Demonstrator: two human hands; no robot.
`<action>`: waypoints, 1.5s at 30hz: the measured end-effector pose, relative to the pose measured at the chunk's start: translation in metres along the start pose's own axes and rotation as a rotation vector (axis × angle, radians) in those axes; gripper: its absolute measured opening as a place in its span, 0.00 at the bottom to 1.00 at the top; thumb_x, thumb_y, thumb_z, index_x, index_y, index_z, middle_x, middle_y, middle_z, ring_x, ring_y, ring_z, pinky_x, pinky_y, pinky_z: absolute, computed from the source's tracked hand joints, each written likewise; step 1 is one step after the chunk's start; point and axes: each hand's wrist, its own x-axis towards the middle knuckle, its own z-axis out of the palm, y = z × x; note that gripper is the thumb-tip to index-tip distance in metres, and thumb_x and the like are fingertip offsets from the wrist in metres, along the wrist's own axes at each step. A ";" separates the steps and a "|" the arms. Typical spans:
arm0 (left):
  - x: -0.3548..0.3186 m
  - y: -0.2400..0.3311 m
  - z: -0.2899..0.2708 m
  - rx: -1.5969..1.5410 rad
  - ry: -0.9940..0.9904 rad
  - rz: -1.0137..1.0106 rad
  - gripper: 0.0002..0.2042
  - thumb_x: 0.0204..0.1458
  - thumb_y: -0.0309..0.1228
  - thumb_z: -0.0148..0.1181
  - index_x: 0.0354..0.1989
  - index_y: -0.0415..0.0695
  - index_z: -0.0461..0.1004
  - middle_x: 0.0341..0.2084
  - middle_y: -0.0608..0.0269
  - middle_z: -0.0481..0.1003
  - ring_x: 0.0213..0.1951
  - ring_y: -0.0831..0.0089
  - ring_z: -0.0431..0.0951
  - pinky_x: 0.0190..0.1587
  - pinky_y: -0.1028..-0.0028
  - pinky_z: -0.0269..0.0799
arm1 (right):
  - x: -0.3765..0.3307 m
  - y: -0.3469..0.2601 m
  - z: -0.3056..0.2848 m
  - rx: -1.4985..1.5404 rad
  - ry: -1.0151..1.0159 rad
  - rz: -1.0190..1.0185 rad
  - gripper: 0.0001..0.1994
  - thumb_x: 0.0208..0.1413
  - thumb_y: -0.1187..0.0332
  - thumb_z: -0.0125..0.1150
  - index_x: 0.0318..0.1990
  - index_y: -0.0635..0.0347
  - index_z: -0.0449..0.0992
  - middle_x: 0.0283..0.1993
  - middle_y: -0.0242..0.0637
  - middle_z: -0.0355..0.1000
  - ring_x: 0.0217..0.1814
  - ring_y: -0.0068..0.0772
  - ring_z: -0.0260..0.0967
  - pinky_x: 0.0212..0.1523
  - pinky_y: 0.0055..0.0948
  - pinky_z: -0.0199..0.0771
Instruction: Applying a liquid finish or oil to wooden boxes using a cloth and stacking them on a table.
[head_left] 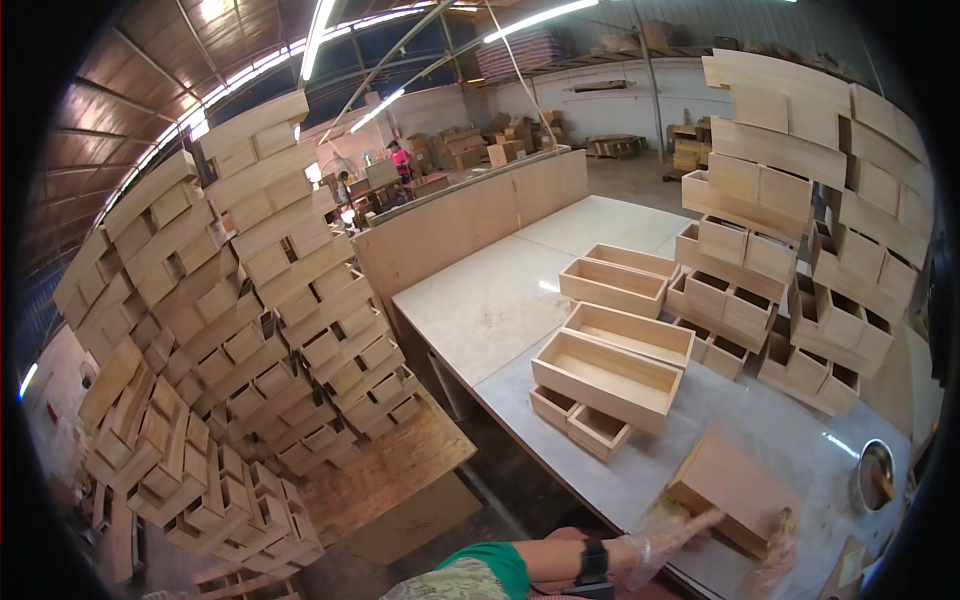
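Keep your gloved left hand (668, 532), fingers spread flat, pressing the upturned wooden box (735, 488) at five o'clock on the white table (500, 300), while your blurred right hand (778, 545), grip unclear, brushes near the glue tin (874, 476) at three o'clock

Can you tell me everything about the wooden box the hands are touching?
The wooden box is a flat, pale brown rectangle lying with a closed side up at the near edge of the white table. The left hand, in a clear thin glove, touches its near corner; the right hand is blurred beside its near edge.
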 end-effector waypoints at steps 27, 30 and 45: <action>0.065 0.020 -0.090 0.717 -0.191 0.776 0.56 0.25 0.37 0.80 0.68 0.36 0.54 0.57 0.43 0.70 0.59 0.51 0.71 0.62 0.65 0.67 | -0.001 0.114 -0.001 -0.368 -0.112 0.084 0.23 0.69 0.70 0.44 0.70 0.60 0.59 0.67 0.46 0.64 0.63 0.41 0.67 0.61 0.37 0.69; 0.063 0.000 -0.083 0.679 -0.187 0.891 0.53 0.26 0.38 0.78 0.66 0.36 0.56 0.55 0.44 0.71 0.56 0.50 0.72 0.60 0.64 0.68 | -0.002 0.142 0.004 -0.561 -0.173 0.064 0.23 0.69 0.70 0.43 0.70 0.60 0.59 0.68 0.47 0.63 0.63 0.41 0.67 0.62 0.36 0.69; 0.066 -0.023 -0.060 0.777 0.019 0.862 0.43 0.30 0.40 0.77 0.58 0.38 0.63 0.46 0.43 0.71 0.51 0.44 0.72 0.55 0.56 0.70 | -0.040 0.249 -0.013 -1.438 -0.337 -0.049 0.26 0.70 0.69 0.41 0.74 0.55 0.53 0.63 0.40 0.67 0.56 0.33 0.69 0.55 0.30 0.71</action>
